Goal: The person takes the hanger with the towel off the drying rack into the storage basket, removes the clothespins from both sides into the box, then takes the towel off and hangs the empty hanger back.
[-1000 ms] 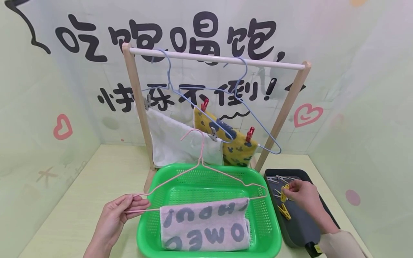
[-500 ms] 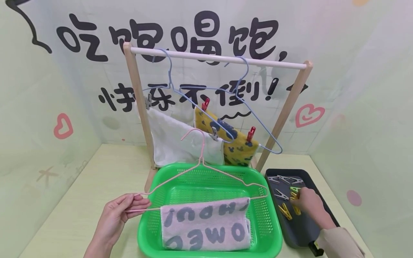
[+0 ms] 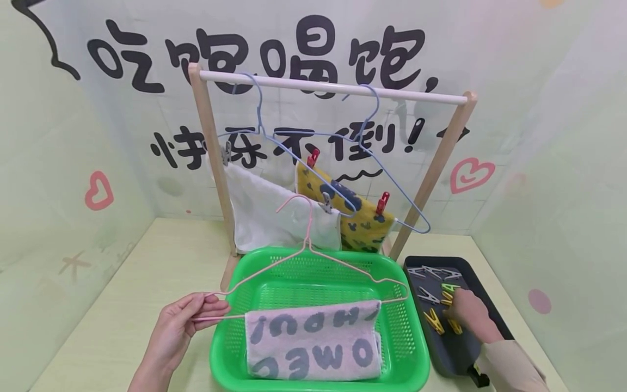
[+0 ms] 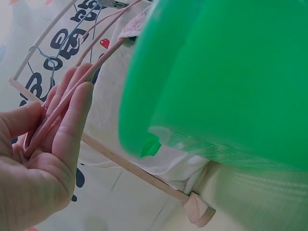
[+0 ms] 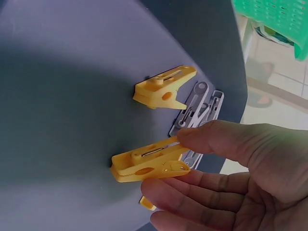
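Pink wire forms the slim clothes hanger [image 3: 307,243] that the left hand [image 3: 173,329] grips by its left end; in the left wrist view the bent wire lies across the palm, with the thumb closed over toward it and the other fingers lying along it. A pale pink towel with grey letters [image 3: 313,340] is draped over the hanger's lower bar, in front of and above the green plastic basket with perforated sides [image 3: 217,348], which stands on the pale wooden desk [image 3: 137,283].

To the right of the basket is a dark grey rectangular tray [image 3: 450,345]. The right hand [image 3: 467,313] reaches into it, thumb and index finger set narrowly on either side of the handle end of a yellow plastic clothespin [image 5: 149,161]. Near it in the tray lie another yellow clothespin [image 5: 163,86], several grey clothespins [image 3: 428,295] and a yellow-green clothespin [image 3: 449,287].

Behind the basket, a wooden rack with a white rod [image 3: 333,87] carries two blue wire hangers [image 3: 392,181]. One bears a white towel [image 3: 274,212] with grey clips, the other a yellow towel with dark blue prints [image 3: 364,231] and red clips.
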A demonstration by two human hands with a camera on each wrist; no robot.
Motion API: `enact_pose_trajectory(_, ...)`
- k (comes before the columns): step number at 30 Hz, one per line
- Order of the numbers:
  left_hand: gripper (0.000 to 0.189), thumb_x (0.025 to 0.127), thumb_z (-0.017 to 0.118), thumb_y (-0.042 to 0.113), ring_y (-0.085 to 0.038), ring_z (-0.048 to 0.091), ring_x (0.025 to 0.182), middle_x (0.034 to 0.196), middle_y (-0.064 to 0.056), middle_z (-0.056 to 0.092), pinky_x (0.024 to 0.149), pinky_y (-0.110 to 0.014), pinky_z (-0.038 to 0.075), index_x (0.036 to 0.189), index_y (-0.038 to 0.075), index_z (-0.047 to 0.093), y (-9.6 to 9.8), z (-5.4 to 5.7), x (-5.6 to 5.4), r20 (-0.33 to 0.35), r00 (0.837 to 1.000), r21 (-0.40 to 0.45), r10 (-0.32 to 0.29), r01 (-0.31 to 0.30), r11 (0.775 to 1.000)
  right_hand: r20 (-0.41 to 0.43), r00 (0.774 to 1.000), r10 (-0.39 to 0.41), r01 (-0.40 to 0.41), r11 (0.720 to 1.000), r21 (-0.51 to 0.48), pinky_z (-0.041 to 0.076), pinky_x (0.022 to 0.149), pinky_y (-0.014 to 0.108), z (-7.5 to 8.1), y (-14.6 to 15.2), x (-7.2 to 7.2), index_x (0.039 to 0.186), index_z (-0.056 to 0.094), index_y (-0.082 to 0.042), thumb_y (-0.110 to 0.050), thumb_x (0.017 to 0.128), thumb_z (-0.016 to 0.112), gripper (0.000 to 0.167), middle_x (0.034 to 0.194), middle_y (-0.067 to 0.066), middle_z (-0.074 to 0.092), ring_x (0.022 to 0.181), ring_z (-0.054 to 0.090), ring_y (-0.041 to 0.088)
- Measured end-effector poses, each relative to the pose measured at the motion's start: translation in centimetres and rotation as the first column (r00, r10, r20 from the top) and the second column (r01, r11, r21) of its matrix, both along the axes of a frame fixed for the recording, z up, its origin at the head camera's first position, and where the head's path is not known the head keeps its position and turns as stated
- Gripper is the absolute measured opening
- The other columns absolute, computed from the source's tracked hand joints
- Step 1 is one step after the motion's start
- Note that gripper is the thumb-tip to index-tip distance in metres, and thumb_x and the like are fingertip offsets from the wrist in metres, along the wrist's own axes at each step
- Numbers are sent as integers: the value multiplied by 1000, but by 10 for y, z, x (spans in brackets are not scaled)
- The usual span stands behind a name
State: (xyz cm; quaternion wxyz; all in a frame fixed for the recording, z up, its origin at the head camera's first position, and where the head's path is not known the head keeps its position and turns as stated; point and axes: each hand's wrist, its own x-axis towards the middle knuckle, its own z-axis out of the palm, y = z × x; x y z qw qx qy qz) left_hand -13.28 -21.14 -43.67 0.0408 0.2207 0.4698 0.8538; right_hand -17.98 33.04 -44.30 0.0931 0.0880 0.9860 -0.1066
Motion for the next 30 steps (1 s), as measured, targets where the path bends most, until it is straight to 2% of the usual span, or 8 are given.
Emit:
enact_pose_trajectory(9,44,103,23,0,-23,68,91,97,-15,70,78,-33,54,105,-1,67,-1,0,1,9,1000,-6,9,-9,1000,38,999,5,-5,1000,6,39,47,32,-11,3,-7,70,53,-1,-15,73,76,27,63,6,48,56,46,20)
enact_pose_trajectory(14,45,103,22,-1,-24,68,91,98,-15,70,79,-33,54,106,-2,67,-1,0,1,3,1000,3,4,-4,1000,19,999,33,-34,999,17,40,47,33,-12,3,-7,69,53,-1,-15,71,76,27,63,6,48,55,47,20)
enact_pose_trajectory(19,45,103,22,-2,-24,68,91,98,-15,70,79,-33,54,107,-2,67,-2,0,1,0,1000,6,-3,3,1000,2,998,58,-58,998,16,42,49,34,-12,1,-6,72,55,1,-15,71,79,29,64,6,50,57,48,20)
enact_pose_trajectory(30,45,103,22,-1,-23,68,92,98,-15,70,79,-33,54,107,-2,67,-2,2,1,2,1000,5,-1,1,1000,19,999,46,-47,998,43,48,54,38,-18,0,-8,80,59,8,-14,70,81,33,69,10,57,60,52,20)
